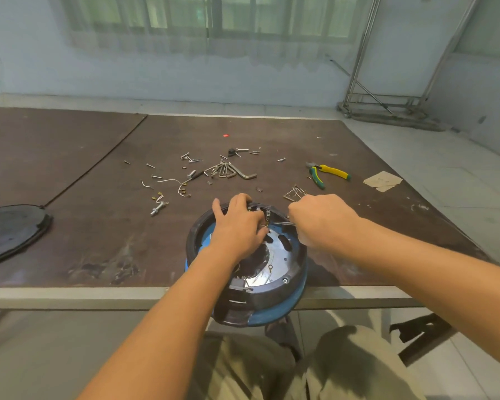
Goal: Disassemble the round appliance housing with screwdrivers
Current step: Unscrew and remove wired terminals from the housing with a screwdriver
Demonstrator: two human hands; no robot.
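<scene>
I am in a bare workshop room: my scuffed brown bench is strewn with loose screws, a bunch of hex keys and yellow-green pliers, with a tiled floor, a metal frame and a curtained window beyond.

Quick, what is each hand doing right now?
Left hand: resting on the round black and blue appliance housing, fingers at a small metal part; grip cannot be told.
Right hand: closed around a thin metal tool.
</scene>
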